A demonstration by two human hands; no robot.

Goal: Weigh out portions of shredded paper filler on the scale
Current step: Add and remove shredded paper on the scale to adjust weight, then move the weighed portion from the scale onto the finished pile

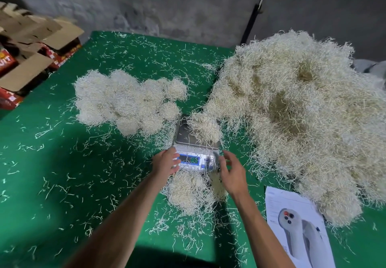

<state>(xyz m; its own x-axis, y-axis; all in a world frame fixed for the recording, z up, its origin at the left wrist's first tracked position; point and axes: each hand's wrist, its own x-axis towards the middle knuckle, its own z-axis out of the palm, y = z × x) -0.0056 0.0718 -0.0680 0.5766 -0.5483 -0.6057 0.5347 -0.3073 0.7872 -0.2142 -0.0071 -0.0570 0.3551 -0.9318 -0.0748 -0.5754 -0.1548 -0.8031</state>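
Observation:
A small digital scale [183,136] sits mid-table with a steel pan and a lit blue display. A clump of cream shredded paper [204,128] lies on the right part of the pan. My left hand [166,162] hovers at the scale's front left corner, fingers loosely bent and holding nothing. My right hand [232,171] hangs at the front right corner, fingers spread and relaxed, also holding nothing. A small heap of shreds [190,190] lies just in front of the scale, between my forearms.
A huge pile of shredded paper [302,117] covers the right side of the green table [62,163]. Several rounded portions [125,100] cluster at left of the scale. A printed sheet [296,226] lies near right. Open cardboard boxes [31,59] stand far left.

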